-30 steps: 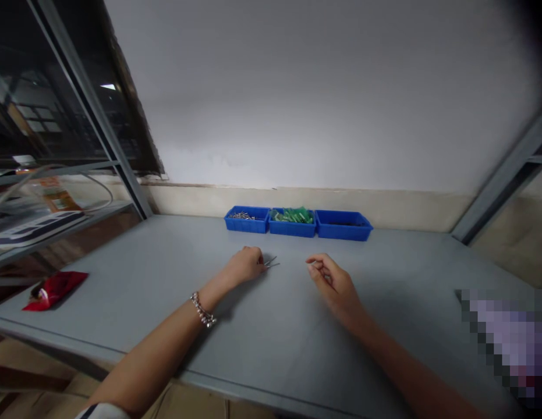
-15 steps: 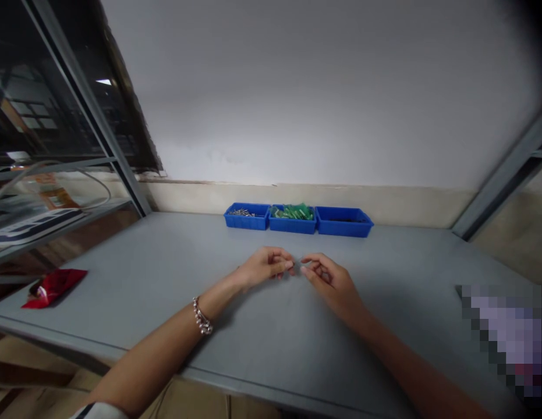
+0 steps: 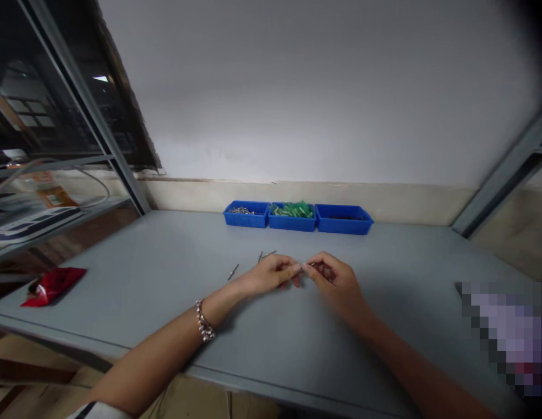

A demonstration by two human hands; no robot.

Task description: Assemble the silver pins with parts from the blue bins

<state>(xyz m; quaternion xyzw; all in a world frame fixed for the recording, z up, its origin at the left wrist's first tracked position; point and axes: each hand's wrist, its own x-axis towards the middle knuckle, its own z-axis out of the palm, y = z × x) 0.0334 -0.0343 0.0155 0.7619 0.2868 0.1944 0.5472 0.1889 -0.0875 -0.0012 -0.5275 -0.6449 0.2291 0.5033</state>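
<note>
My left hand [image 3: 276,273], with a beaded bracelet [image 3: 204,322] on its wrist, is closed in a pinch over the table. What lies between its fingertips is too small to make out. Right beside it, my right hand [image 3: 336,279] pinches a thin metal pin [image 3: 312,264] between thumb and forefinger. The fingertips of both hands meet or nearly meet. One loose metal pin [image 3: 233,272] lies on the table left of my left hand. A couple more metal pins [image 3: 261,256] lie just beyond it, partly crossing.
Three blue bins stand in a row near the wall: one with metal pins [image 3: 247,222], one with green pieces [image 3: 292,225], one with dark small parts [image 3: 344,227]. A red packet [image 3: 55,286] lies at the left of the grey table [image 3: 157,279]. A blurred-out object [image 3: 506,331] lies right.
Loose metal pins now lie on the table by my left hand, where none showed before. My left hand has moved slightly right, and the fingertips of both hands have come together.
</note>
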